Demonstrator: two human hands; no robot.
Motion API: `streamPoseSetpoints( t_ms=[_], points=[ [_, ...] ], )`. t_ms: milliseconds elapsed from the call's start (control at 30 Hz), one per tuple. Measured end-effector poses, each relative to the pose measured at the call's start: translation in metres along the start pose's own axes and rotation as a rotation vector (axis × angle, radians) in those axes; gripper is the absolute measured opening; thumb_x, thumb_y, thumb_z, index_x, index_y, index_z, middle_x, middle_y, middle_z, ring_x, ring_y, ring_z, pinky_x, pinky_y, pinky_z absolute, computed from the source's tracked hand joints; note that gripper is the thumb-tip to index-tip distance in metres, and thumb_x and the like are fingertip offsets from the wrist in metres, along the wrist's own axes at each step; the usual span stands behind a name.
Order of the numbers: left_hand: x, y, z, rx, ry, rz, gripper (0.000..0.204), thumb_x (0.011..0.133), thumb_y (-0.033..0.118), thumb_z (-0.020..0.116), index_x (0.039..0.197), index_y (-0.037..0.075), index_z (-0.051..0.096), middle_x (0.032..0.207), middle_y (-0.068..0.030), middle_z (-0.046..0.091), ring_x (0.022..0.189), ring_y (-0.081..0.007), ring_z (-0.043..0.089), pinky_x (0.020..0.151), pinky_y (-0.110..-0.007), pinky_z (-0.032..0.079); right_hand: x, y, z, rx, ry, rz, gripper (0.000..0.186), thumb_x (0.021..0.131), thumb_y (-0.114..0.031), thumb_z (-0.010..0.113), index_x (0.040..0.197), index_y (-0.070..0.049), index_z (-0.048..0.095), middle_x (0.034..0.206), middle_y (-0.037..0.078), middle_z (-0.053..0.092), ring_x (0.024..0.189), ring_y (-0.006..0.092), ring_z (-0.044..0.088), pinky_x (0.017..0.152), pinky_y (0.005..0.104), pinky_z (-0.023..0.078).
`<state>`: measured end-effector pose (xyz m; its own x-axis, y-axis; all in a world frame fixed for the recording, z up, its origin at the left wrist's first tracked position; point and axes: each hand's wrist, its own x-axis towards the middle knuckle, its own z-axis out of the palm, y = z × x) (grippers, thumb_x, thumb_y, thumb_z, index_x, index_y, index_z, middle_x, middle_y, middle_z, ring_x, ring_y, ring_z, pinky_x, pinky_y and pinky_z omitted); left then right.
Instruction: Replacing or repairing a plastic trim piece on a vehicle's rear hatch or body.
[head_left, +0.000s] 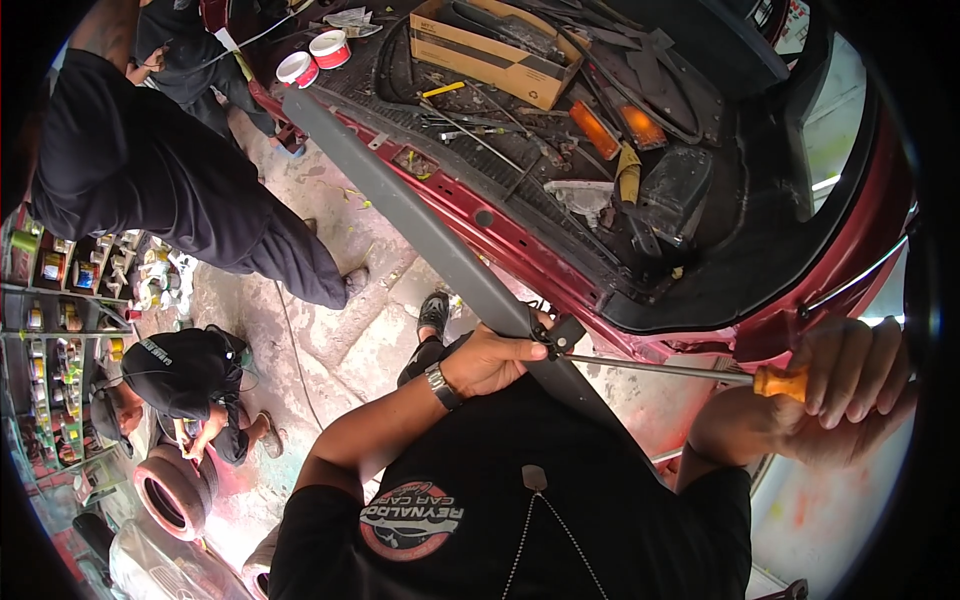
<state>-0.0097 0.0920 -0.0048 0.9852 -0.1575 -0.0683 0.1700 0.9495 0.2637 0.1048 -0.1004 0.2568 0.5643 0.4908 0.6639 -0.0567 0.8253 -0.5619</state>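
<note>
A long grey plastic bumper-like bar [420, 235] runs diagonally from beside the car's rear edge down to my chest. My left hand [490, 362] is closed around it, thumb beside a small black bracket [566, 335] on the bar. In my right hand [850, 385], at the right, the fingers wrap the orange handle of a long screwdriver [660, 368]. Its metal shaft points left, and the tip reaches the bracket near my left thumb. Exactly where the tip sits is hard to make out.
Behind the bar is the open cargo bed of a red car [480, 215], holding a cardboard box [490, 60], tools, orange lamps [640, 125] and two red-and-white tubs [330, 50]. People stand and crouch at left, near tires [170, 497] and shelves of cans [60, 300].
</note>
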Motion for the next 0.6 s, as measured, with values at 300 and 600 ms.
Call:
streamPoseSetpoints(
  t_ms=[300, 600],
  points=[
    [0.000, 0.003, 0.005, -0.002, -0.016, -0.015, 0.035, 0.082, -0.013, 0.062, 0.115, -0.001, 0.056, 0.109, -0.0118, 0.062, 0.105, -0.0230, 0.063, 0.095, -0.034, 0.052, -0.003, 0.009, -0.004, -0.164, -0.024, -0.178, 0.030, 0.097, -0.025, 0.049, 0.073, -0.010, 0.039, 0.067, 0.005, 0.044, 0.051, 0.0123, 0.042, 0.045, 0.0241, 0.041],
    [0.002, 0.001, 0.003, -0.018, -0.032, 0.000, 0.036, 0.082, -0.012, 0.063, 0.116, -0.001, 0.057, 0.110, -0.0125, 0.062, 0.106, -0.0234, 0.062, 0.095, -0.034, 0.052, 0.004, -0.004, 0.004, -0.129, -0.006, 0.032, 0.030, 0.097, -0.024, 0.049, 0.072, -0.010, 0.039, 0.066, 0.005, 0.044, 0.048, 0.0114, 0.042, 0.044, 0.0232, 0.040]
  ],
)
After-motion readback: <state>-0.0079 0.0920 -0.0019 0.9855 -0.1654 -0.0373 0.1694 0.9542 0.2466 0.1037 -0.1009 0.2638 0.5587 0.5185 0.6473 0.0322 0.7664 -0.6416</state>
